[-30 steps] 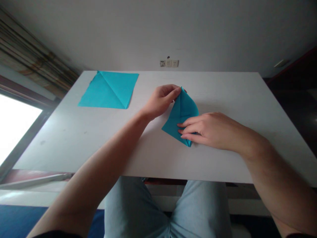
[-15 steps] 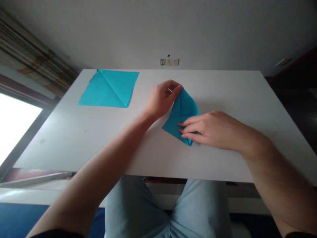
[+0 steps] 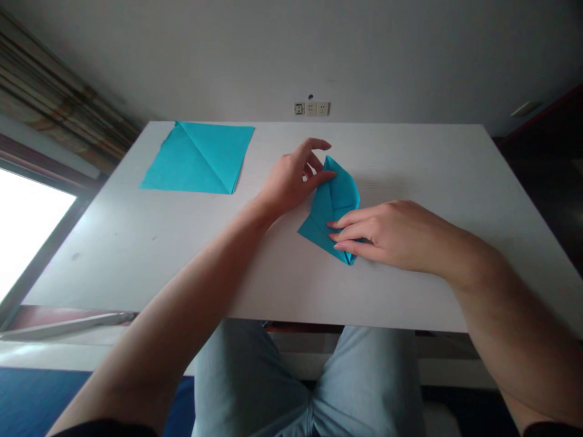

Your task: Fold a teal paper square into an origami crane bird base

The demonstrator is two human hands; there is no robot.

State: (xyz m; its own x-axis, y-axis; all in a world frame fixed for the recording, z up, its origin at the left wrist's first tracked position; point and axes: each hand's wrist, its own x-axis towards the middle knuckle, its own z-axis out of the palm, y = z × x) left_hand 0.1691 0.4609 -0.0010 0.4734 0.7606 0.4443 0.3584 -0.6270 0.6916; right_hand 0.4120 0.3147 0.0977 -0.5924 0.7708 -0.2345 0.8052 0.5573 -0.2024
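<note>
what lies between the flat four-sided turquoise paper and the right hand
In the head view, the left hand and part of the pointed, folded turquoise paper lie between them.

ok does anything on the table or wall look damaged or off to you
Slightly: the flat blue sheet has an uneven left edge near its far corner, not straight like its other edges. A dark spot marks the wall above the sockets.

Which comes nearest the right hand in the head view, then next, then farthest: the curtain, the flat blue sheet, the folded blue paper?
1. Folded blue paper: touched by the right hand.
2. Flat blue sheet: on the table's far left.
3. Curtain: upper left, beyond the sheet.
</note>
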